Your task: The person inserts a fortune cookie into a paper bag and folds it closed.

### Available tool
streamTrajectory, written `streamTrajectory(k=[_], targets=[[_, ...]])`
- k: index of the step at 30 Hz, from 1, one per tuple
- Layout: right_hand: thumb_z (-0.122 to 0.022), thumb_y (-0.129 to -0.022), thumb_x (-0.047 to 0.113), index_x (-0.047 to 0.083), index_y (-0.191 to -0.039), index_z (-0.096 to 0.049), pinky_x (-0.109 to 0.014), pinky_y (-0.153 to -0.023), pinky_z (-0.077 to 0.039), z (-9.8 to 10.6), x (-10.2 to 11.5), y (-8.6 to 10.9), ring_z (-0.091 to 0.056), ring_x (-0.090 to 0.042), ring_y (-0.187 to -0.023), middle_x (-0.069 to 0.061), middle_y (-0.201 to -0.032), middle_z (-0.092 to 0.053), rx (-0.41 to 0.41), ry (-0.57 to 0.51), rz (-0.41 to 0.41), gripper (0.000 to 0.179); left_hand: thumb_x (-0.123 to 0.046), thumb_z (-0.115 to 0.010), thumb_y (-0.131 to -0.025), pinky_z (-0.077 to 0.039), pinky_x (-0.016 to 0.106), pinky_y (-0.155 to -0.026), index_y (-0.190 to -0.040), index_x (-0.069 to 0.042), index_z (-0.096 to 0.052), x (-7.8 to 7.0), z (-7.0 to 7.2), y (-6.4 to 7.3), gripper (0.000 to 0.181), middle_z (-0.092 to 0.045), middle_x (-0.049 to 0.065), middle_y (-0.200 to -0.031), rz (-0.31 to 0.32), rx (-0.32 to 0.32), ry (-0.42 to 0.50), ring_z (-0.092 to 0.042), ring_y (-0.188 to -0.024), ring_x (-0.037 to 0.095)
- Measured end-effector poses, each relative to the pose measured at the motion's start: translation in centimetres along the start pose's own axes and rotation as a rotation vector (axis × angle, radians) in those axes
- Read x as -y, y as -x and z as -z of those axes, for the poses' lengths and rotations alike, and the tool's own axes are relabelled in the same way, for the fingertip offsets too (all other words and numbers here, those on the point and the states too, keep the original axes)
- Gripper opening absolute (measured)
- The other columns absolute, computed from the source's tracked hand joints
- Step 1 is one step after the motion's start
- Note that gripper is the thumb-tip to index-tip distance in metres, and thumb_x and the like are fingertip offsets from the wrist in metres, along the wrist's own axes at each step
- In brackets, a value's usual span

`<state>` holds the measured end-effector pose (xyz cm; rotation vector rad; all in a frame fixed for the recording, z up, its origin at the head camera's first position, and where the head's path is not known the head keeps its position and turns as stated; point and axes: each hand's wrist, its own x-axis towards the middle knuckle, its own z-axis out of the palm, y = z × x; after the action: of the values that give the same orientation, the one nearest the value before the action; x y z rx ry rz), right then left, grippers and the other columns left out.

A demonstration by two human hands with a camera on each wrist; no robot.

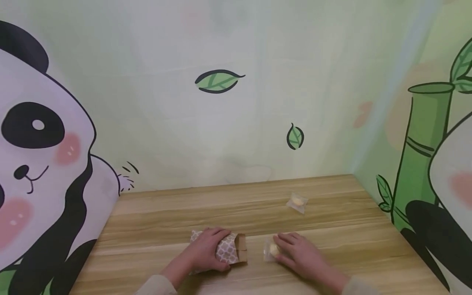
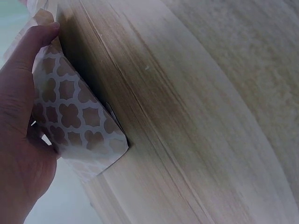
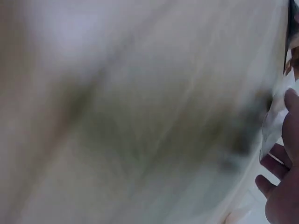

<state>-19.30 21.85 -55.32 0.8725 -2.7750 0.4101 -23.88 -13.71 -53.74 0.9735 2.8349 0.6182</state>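
Observation:
My left hand (image 1: 207, 249) grips a small paper bag (image 1: 227, 250) printed with a pale quatrefoil pattern. The bag lies on its side on the wooden table, its brown mouth gaping to the right. In the left wrist view the thumb presses near the mouth of the bag (image 2: 70, 114). Just right of that mouth, my right hand (image 1: 299, 255) pinches a clear-wrapped snack (image 1: 272, 249), small, round and pale yellow, low over the table. At the right wrist view's edge, fingers (image 3: 290, 128) overlap the clear wrapper (image 3: 273, 122); much of that view is blurred.
A second clear-wrapped snack (image 1: 297, 201) lies farther back on the wood-grain table (image 1: 166, 217), beyond my right hand. Behind the table stands a pale green backdrop (image 1: 166, 123) with leaves, pandas and bamboo drawn on it, folding forward along both sides.

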Motion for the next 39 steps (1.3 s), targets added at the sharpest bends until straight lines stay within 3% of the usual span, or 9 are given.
streamTrajectory(k=[4,9,15,23,26,30,35,39], targets=[[-0.066,-0.105,0.049,0.006,-0.146,-0.065,-0.051,-0.102,-0.056,0.2,0.5,0.4,-0.065,-0.027,-0.121,-0.01,-0.141,-0.069,-0.022,-0.02,-0.052,0.059,-0.048,-0.093,-0.069,-0.036,0.059,-0.123,-0.154,-0.009,-0.054,0.1,-0.1,-0.1,0.101,-0.06,0.01,-0.147,-0.01,0.0,-0.001,-0.057,-0.135,0.034],[-0.071,-0.102,0.045,0.0,-0.15,-0.058,-0.058,-0.105,-0.053,1.5,-0.3,0.0,-0.061,-0.037,-0.129,-0.018,-0.145,-0.064,-0.009,-0.187,-0.113,0.067,-0.047,-0.093,-0.069,-0.036,0.059,-0.123,-0.154,-0.007,-0.054,0.1,-0.1,-0.1,0.102,-0.061,0.011,-0.145,-0.033,-0.01,-0.006,-0.058,-0.134,0.034],[-0.078,-0.095,0.043,-0.007,-0.155,-0.047,-0.068,-0.113,-0.042,1.9,-1.7,-1.6,-0.05,-0.052,-0.139,-0.03,-0.155,-0.051,0.085,-0.319,-0.082,0.084,-0.048,-0.093,-0.069,-0.035,0.06,-0.123,-0.157,-0.007,-0.05,0.1,0.2,0.2,0.107,-0.06,0.012,-0.147,-0.011,0.01,-0.016,-0.057,-0.136,0.036],[-0.083,-0.091,0.042,-0.009,-0.155,-0.045,-0.071,-0.115,-0.038,1.3,-1.9,-2.7,-0.047,-0.054,-0.14,-0.03,-0.153,-0.052,0.152,-0.406,-0.088,0.091,-0.049,-0.093,-0.07,-0.036,0.059,-0.123,-0.159,-0.009,-0.048,0.0,0.2,0.1,0.108,-0.059,0.012,-0.148,-0.005,0.029,-0.039,-0.056,-0.137,0.037],[-0.085,-0.089,0.039,-0.009,-0.152,-0.05,-0.07,-0.114,-0.04,1.2,-1.8,-2.8,-0.051,-0.053,-0.138,-0.029,-0.15,-0.056,0.149,-0.399,-0.08,0.087,-0.049,-0.093,-0.07,-0.035,0.06,-0.123,-0.16,-0.009,-0.048,-0.1,0.2,0.0,0.108,-0.059,0.012,-0.148,-0.008,0.036,-0.039,-0.056,-0.137,0.037],[-0.087,-0.089,0.036,-0.005,-0.138,-0.064,-0.063,-0.108,-0.048,1.1,-1.6,-3.1,-0.062,-0.044,-0.126,-0.021,-0.134,-0.069,0.155,-0.378,-0.051,0.068,-0.049,-0.093,-0.07,-0.034,0.059,-0.124,-0.16,-0.009,-0.047,-0.3,0.3,0.0,0.108,-0.059,0.011,-0.148,-0.006,0.042,-0.038,-0.056,-0.137,0.036],[-0.088,-0.087,0.03,0.007,-0.117,-0.075,-0.043,-0.093,-0.057,1.3,-1.2,-3.6,-0.068,-0.023,-0.105,-0.003,-0.112,-0.075,0.187,-0.415,-0.053,0.04,-0.048,-0.094,-0.07,-0.036,0.06,-0.122,-0.16,-0.01,-0.047,-0.4,0.4,0.0,0.108,-0.059,0.011,-0.148,0.006,0.044,-0.038,-0.055,-0.138,0.037],[-0.091,-0.085,0.025,0.009,-0.111,-0.075,-0.031,-0.085,-0.056,1.4,-0.8,-3.8,-0.065,-0.011,-0.096,0.003,-0.105,-0.073,0.208,-0.518,-0.094,0.035,-0.05,-0.093,-0.07,-0.041,0.06,-0.119,-0.161,-0.011,-0.046,-0.5,0.4,0.0,0.109,-0.058,0.01,-0.149,0.018,0.045,-0.028,-0.054,-0.138,0.039]])
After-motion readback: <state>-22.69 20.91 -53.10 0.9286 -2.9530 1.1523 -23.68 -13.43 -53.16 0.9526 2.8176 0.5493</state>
